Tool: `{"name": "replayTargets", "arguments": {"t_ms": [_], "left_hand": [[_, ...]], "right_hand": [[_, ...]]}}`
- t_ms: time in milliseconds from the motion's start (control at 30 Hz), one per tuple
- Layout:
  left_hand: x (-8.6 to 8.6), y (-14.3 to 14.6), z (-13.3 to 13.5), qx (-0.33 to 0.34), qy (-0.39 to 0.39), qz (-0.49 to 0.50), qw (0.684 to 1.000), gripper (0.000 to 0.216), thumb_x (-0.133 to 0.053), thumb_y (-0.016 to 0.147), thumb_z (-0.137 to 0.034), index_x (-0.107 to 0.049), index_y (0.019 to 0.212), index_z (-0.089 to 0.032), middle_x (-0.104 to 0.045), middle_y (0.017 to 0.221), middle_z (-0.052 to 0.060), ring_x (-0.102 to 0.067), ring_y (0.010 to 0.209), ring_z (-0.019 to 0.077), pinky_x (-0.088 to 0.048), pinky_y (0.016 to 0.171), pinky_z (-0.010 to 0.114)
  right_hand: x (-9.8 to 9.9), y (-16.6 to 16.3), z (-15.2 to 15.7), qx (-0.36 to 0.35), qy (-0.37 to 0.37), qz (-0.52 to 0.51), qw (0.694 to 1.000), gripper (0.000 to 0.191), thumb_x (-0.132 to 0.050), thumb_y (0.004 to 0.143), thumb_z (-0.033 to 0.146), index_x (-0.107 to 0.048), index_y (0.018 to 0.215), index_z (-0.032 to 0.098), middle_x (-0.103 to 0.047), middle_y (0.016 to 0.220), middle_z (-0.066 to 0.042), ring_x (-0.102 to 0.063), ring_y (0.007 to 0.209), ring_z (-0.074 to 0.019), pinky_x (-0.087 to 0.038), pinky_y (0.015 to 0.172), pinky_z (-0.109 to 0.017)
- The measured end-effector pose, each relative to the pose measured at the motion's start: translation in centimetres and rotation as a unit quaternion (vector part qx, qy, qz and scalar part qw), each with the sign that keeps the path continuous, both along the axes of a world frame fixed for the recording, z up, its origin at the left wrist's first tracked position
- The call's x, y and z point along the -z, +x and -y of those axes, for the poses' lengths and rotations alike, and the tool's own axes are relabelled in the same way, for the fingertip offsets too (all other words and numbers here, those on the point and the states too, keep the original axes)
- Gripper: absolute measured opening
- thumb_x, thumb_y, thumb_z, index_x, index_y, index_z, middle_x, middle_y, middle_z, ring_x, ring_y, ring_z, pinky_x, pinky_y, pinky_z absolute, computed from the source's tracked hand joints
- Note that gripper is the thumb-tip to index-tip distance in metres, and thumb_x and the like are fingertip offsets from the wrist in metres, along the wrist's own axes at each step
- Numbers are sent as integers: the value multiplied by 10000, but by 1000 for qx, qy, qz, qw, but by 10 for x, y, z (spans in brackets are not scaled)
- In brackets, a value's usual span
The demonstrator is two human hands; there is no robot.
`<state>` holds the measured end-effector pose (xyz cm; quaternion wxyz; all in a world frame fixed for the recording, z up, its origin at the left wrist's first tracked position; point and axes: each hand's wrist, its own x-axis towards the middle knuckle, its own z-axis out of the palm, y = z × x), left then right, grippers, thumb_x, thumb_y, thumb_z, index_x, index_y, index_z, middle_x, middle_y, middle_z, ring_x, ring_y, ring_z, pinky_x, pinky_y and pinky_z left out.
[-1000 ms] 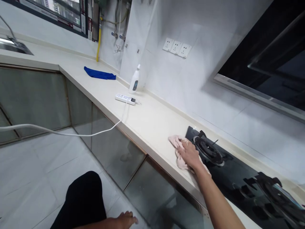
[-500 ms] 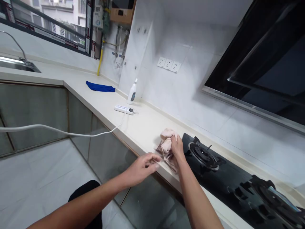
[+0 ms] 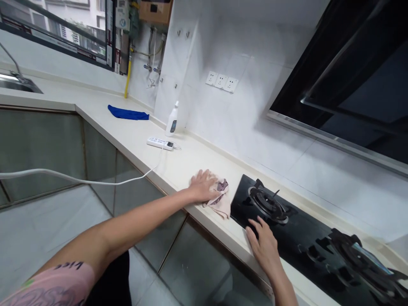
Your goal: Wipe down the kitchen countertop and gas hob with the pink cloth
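Note:
A crumpled pink cloth (image 3: 221,204) with dark patches lies on the pale countertop, left of the black gas cooktop (image 3: 306,238). My left hand (image 3: 204,185) presses flat on it, its fingers spread and the palm covering much of the fabric. Over the cooktop's front left edge is my right hand (image 3: 263,242), fingers apart and holding nothing. Whether its fingertips touch the glass, I cannot tell.
Further along the counter (image 3: 188,157) lie a white power strip (image 3: 160,143) and a blue cloth (image 3: 127,113), with a white bottle (image 3: 172,120) upright by the wall. A white cable (image 3: 79,177) hangs across the counter's front. A range hood (image 3: 350,85) juts out above the cooktop.
The cloth has passed from my right hand to under my left, and is now spread flatter on the counter. My right hand has let go and moved right, toward the cooktop's edge.

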<state>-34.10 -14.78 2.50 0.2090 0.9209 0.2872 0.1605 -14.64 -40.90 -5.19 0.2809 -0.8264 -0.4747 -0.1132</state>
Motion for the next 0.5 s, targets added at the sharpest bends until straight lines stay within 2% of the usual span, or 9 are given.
{"name": "replayTargets", "arguments": {"t_ms": [100, 233, 333, 433, 500], "left_hand": [[7, 36, 13, 33, 9, -87, 996, 948, -575, 873, -823, -387, 1688, -377, -63, 1845, 97, -6, 1672, 504, -79, 1271, 786], [19, 71, 19, 82, 32, -93, 992, 874, -464, 911, -847, -415, 1668, -412, -92, 1845, 74, -49, 1674, 489, -76, 1268, 777], [20, 97, 0, 88, 30, -96, 991, 862, -468, 897, -868, -454, 1640, -430, -142, 1841, 51, -99, 1671, 473, -95, 1275, 760], [18, 132, -32, 89, 29, -100, 991, 881, -491, 892, -866, -455, 1647, -411, -178, 1834, 59, -116, 1665, 483, -103, 1286, 742], [18, 161, -53, 106, 32, -100, 989, 869, -532, 880, -858, -465, 1637, -436, -212, 1828, 38, -130, 1663, 480, -116, 1293, 729]], "right_hand": [[17, -5, 15, 26, 8, 82, 996, 760, -257, 1064, 686, -739, 1312, 153, -637, 1485, -212, -549, 1425, -400, -424, 1163, -609], [18, -19, 8, 9, -4, 180, 984, 699, -287, 1097, 660, -752, 1277, 170, -703, 1414, -178, -599, 1362, -382, -457, 1120, -564], [20, -17, 8, -9, -4, 243, 970, 607, -371, 1101, 626, -761, 1261, 189, -728, 1384, -161, -646, 1308, -356, -507, 1058, -519], [26, -11, 12, -27, 0, 314, 949, 570, -444, 1081, 630, -770, 1261, 198, -746, 1362, -146, -693, 1250, -353, -561, 973, -491], [28, -10, 13, -13, -2, 333, 943, 574, -445, 1077, 633, -785, 1234, 198, -753, 1346, -150, -715, 1220, -364, -581, 947, -494]]}}
